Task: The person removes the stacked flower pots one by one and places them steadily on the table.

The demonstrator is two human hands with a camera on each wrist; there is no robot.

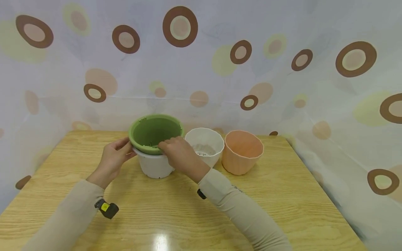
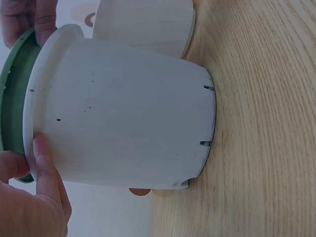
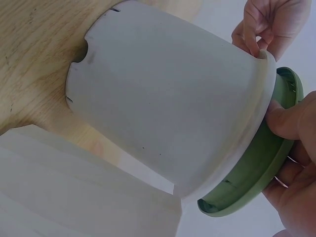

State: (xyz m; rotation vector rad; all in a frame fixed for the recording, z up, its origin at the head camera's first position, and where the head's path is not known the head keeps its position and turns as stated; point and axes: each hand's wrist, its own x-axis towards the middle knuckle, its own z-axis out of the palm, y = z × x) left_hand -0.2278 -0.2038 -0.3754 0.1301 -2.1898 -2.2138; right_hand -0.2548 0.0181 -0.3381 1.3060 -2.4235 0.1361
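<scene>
A green flowerpot [image 1: 156, 126] sits nested inside a white flowerpot [image 1: 155, 165], its rim standing just above the white one. My right hand [image 1: 183, 155] grips the green pot's near right rim, fingers over the inside and thumb [image 3: 284, 121] against the outer wall under the lip. On the other side, my left hand [image 1: 113, 159] pinches the white pot's rim. Its index finger [image 2: 43, 163] lies along the white wall, and the thumb is by the gap between the two rims. The lower part of the green pot is hidden inside the white one.
Right of the nested pots stands a second white pot [image 1: 205, 139] with a perforated bottom, partly behind my right forearm. A peach pot [image 1: 240, 160] touches its right side. All stand on a wooden table [image 1: 150, 212], with a patterned cloth [image 1: 207, 76] behind.
</scene>
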